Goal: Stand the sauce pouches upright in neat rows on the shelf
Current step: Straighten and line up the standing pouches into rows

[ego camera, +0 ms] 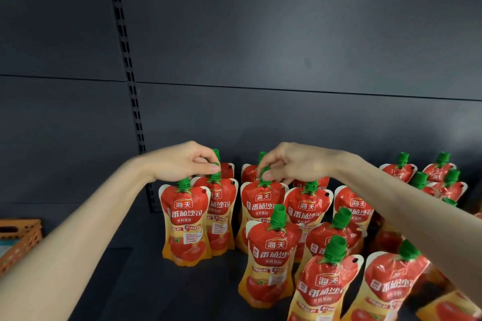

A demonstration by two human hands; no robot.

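Note:
Several red and yellow tomato sauce pouches with green caps stand upright on the dark shelf (pixel 109 281). My left hand (pixel 182 161) pinches the green cap of a pouch (pixel 221 216) in the second row of the left column, behind the front left pouch (pixel 185 224). My right hand (pixel 292 161) pinches the cap of a neighbouring pouch (pixel 260 206) to the right. More pouches crowd the front, such as one at the middle (pixel 271 260) and one at the bottom (pixel 326 284), standing less evenly.
An orange perforated basket (pixel 19 240) sits at the far left edge. A slotted metal upright (pixel 125 60) runs down the dark back panel. Another group of pouches (pixel 440 177) stands at the far right. Bare shelf lies left of the pouches.

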